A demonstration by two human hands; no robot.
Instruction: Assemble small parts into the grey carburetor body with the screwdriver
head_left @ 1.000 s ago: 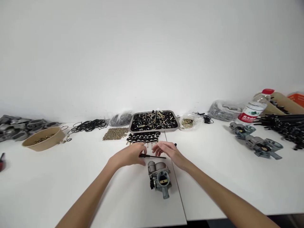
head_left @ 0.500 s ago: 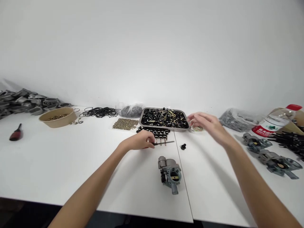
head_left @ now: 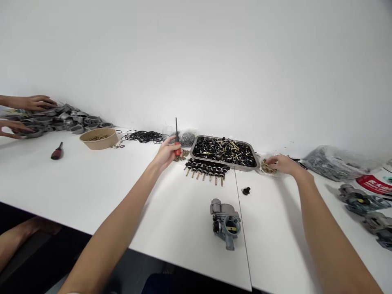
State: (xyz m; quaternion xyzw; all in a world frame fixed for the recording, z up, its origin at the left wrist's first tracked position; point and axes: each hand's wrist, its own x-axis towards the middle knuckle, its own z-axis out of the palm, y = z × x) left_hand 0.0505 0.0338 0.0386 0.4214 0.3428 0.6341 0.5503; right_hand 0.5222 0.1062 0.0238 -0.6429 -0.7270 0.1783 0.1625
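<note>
My left hand (head_left: 167, 153) is closed round the red handle of a screwdriver (head_left: 177, 148), its dark blade pointing up. My right hand (head_left: 283, 164) reaches down to a small clear bag of brass pieces (head_left: 268, 168), its fingers curled together at the contents; what they pinch is hidden. Between my arms a grey metal carburetor (head_left: 226, 224) rests on the table. A small black fitting (head_left: 246, 191) lies just beyond it to the right. Behind, black-headed parts with brass stems (head_left: 208, 169) lie in a row before a metal tray (head_left: 245, 166) heaped with black and brass parts.
Leftward are black rubber rings (head_left: 145, 136), a tan bowl (head_left: 101, 143) with brass bits, another screwdriver (head_left: 57, 152) and piled grey castings (head_left: 70, 118), where another person's hands (head_left: 36, 103) work. Rightward lie a bag of grey parts (head_left: 326, 163), more carburetors (head_left: 361, 200) and a red-labelled bottle (head_left: 373, 184).
My left hand has lifted away leftward from the row of parts, turning the screwdriver upright. My right hand has lowered to the bag of brass pieces. Another person's hands have come into view.
</note>
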